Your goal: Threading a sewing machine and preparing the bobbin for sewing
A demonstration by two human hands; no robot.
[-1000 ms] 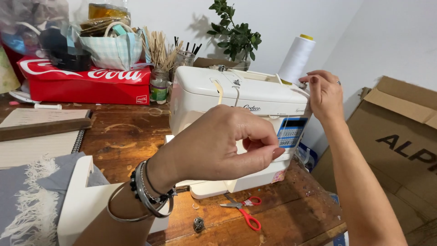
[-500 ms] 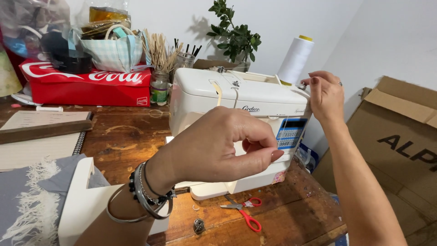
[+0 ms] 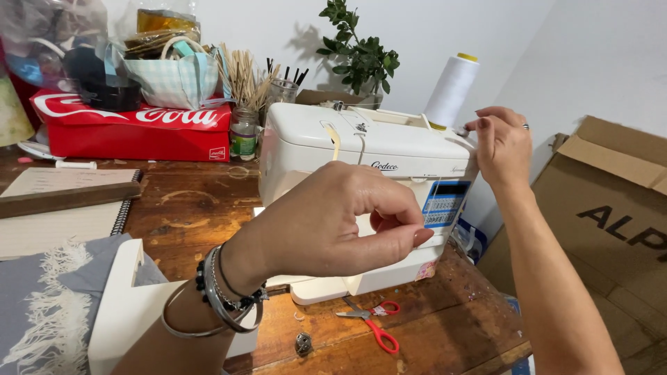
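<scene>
White sewing machine [image 3: 361, 149] on wooden table [image 3: 194, 208], left hand [image 3: 333, 222] pinched before its front, right hand [image 3: 501, 142] at its right end beside white thread cone [image 3: 451, 90], red-handled scissors [image 3: 372, 326] near table's front edge

1. The sewing machine [image 3: 375, 149] at centre frame has a smooth, faintly glossy cream plastic shell.
2. The table [image 3: 194, 208] under it is worn brown wood, stained and speckled.
3. The thread cone [image 3: 451, 89], upper right, is wound in matt white thread.
4. The scissors [image 3: 372, 325], lower centre, have metal blades and glossy red plastic handles.
5. The cloth [image 3: 42, 312], lower left, is grey fabric with a rough white fringe.
6. The cardboard box [image 3: 611, 201], right edge, is matt brown.
7. The bangles [image 3: 208, 305] on the wrist look like shiny metal.
</scene>
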